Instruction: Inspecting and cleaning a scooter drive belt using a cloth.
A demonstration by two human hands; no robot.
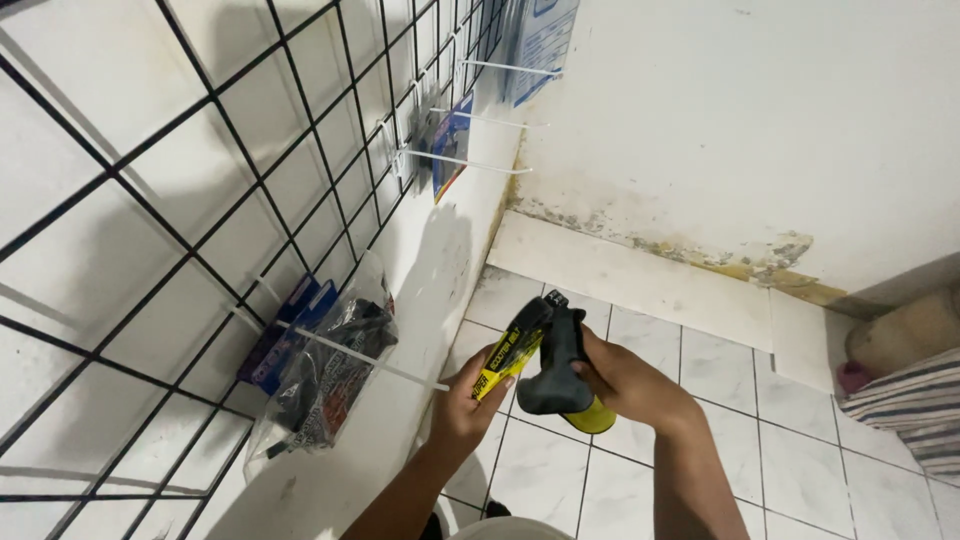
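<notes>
Both hands hold one packaged item point(545, 365): a dark grey, saddle-shaped piece on a yellow and black card. My left hand point(468, 398) grips the yellow card end from below. My right hand point(625, 385) closes around the dark piece from the right. The item hovers above the white tiled floor point(720, 370), just right of the tip of a white peg hook point(360, 355) that sticks out of the black wire grid point(200, 200) on the left wall.
A clear bag with dark parts point(330, 385) and blue packages point(285, 335) hang on the lower hooks. More blue packages point(452, 145) hang higher up. A striped cloth and a beige bundle point(905, 370) lie at the right. The wall base is stained.
</notes>
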